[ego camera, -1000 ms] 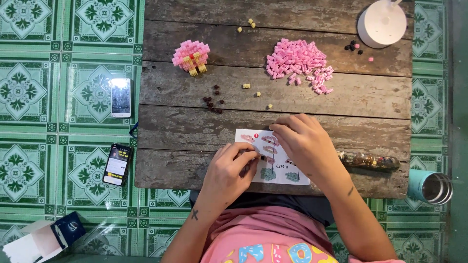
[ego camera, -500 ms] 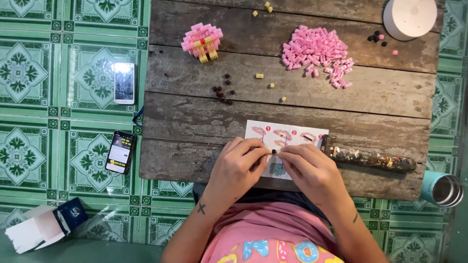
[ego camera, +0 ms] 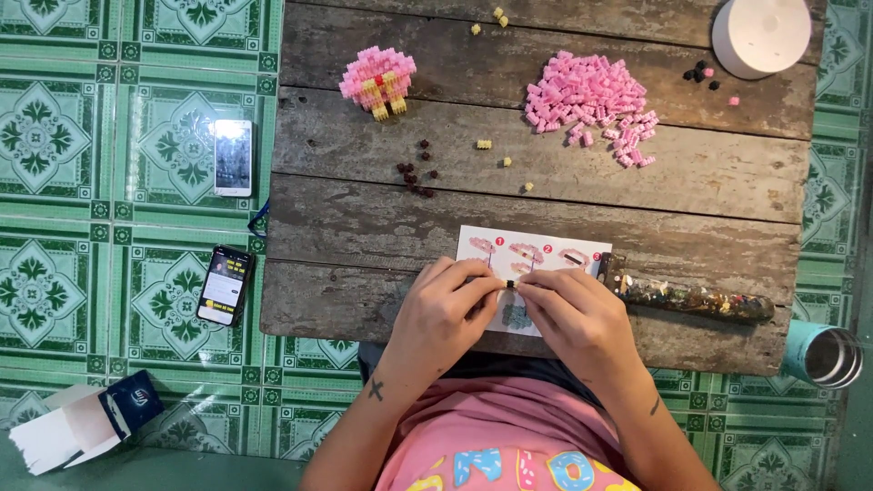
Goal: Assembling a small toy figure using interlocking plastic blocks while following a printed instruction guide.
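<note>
While both forearms reach up from the bottom of the view, the left hand (ego camera: 443, 314) and the right hand (ego camera: 575, 316) meet over the near edge of the wooden counter (ego camera: 364, 218), knuckles upward and fingers curled inward. Their fingertips close from either side on a tiny dark brick (ego camera: 510, 285), pinched between thumb and forefinger of each hand. It is too small to tell a long axis or which way it points; it sits just above the instruction sheet (ego camera: 536, 255).

That sheet is a white rectangle with small pink drawings and red round marks, long side running left to right, its lower part hidden under the hands. Just right of it lies a clear tube of mixed small pieces (ego camera: 691, 297), long axis across the counter, tilted slightly down to the right, dark cap toward the sheet.

Farther up are a pile of pink bricks (ego camera: 591, 95), a small built pink and yellow model (ego camera: 377, 80), a cluster of dark brown pieces (ego camera: 415, 173) and a white round container (ego camera: 760, 35).

On the green tiled floor (ego camera: 55, 300) to the left lie a white phone (ego camera: 233, 156), a black phone (ego camera: 225, 285) with a lit screen, and an open white and blue carton (ego camera: 86, 421). A teal cup (ego camera: 823, 353) lies at the right.
</note>
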